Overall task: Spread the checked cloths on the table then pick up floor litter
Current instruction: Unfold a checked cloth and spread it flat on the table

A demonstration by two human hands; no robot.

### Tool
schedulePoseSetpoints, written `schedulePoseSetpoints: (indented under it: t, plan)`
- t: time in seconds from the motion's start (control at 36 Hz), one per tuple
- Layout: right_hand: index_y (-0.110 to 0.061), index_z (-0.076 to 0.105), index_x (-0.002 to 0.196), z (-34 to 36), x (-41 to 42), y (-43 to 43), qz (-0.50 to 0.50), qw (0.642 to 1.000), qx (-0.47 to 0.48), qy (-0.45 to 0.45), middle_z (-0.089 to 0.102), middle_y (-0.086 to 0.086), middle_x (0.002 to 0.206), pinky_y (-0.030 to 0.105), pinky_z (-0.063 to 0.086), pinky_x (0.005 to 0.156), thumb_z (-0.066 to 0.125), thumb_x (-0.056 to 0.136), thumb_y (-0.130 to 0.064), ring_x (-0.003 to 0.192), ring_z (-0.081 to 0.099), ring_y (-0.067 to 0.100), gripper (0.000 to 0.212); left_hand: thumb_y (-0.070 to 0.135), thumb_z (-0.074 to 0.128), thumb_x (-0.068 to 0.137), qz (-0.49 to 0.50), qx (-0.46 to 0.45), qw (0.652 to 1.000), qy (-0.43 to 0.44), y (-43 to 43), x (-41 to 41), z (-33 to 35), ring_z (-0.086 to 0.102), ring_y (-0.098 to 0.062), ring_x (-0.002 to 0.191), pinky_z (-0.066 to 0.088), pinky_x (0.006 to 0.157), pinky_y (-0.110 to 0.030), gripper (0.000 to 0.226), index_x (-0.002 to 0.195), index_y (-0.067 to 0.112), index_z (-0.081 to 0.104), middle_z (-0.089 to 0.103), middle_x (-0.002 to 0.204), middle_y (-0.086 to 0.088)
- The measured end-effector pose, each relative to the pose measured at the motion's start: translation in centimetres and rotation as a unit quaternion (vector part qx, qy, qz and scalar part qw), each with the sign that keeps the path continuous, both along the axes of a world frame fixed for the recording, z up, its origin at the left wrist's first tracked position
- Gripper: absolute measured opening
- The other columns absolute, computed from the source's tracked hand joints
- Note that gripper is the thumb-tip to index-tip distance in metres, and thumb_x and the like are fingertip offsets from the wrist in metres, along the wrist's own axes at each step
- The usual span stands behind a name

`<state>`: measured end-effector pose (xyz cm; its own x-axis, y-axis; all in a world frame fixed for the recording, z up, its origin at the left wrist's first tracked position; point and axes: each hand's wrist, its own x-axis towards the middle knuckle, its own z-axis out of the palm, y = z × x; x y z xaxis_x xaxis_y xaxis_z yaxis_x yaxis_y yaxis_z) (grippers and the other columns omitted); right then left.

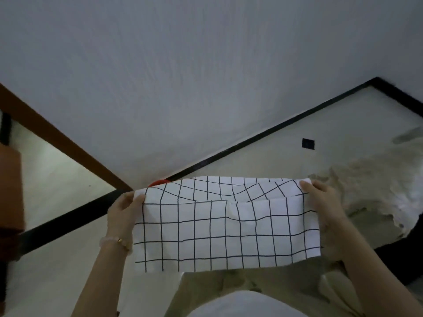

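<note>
A white cloth with a black check grid [224,229] hangs folded in the air in front of me, over the pale floor. My left hand [123,209] pinches its upper left corner and wears a pink bead bracelet at the wrist. My right hand [325,202] grips the upper right edge, its fingers behind the fabric. The cloth sags a little in the middle between the two hands. No table is in view.
A grey-white wall [183,76] with a black skirting fills the top. A small black square [308,143] lies on the floor [286,156] at right. A cream shaggy rug [377,186] spreads at right, brown furniture [9,186] stands at left, and a red object [158,182] peeks behind the cloth.
</note>
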<state>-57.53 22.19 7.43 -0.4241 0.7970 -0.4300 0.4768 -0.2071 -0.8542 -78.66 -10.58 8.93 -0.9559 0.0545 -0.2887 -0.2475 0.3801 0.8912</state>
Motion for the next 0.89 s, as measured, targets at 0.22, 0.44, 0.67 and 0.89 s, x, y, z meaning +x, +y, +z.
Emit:
schedulePoseSetpoints:
  t: [0.22,0.44,0.67,0.89]
  plan:
    - [-0.002,0.065,0.092,1.6,-4.9,8.7,-0.090,0.994,0.060,0.021,0.059,0.007,0.080,0.024,0.041,0.061,0.054,0.091,-0.016,0.072,0.052,0.015,0.018,0.018,0.060,0.088,-0.102,0.035,0.994,-0.002,12.3,-11.5,0.1,0.060,-0.022,0.087,0.052,0.074,-0.036,0.022,0.107,0.006,0.065,0.067,0.098,-0.009]
    - [-0.006,0.065,0.096,0.0,-8.8,16.3,-0.223,0.974,0.051,0.001,0.062,0.002,0.080,0.022,0.042,0.063,0.055,0.091,-0.015,0.076,0.054,0.015,0.015,0.011,0.062,0.087,-0.214,0.043,0.976,-0.012,28.1,-21.8,-1.8,0.057,-0.018,0.079,0.049,0.070,-0.029,0.006,0.092,0.012,0.064,0.063,0.081,0.001]
    - [0.001,0.066,0.092,1.2,-11.2,23.1,-0.332,0.942,0.052,-0.011,0.062,0.011,0.086,0.034,0.044,0.074,0.057,0.089,-0.020,0.082,0.054,0.022,0.023,0.013,0.061,0.087,-0.348,0.044,0.936,-0.032,43.4,-28.1,-0.5,0.059,-0.017,0.080,0.047,0.066,-0.027,0.017,0.103,0.006,0.064,0.066,0.091,-0.004]
    - [0.009,0.060,0.092,1.8,-9.8,30.5,-0.425,0.902,0.071,0.016,0.054,0.026,0.079,0.033,0.041,0.070,0.059,0.087,-0.019,0.078,0.049,0.021,0.029,0.010,0.059,0.089,-0.442,0.076,0.894,-0.011,58.6,-28.7,0.7,0.057,-0.009,0.077,0.046,0.067,-0.024,0.012,0.100,0.010,0.061,0.063,0.088,0.003]
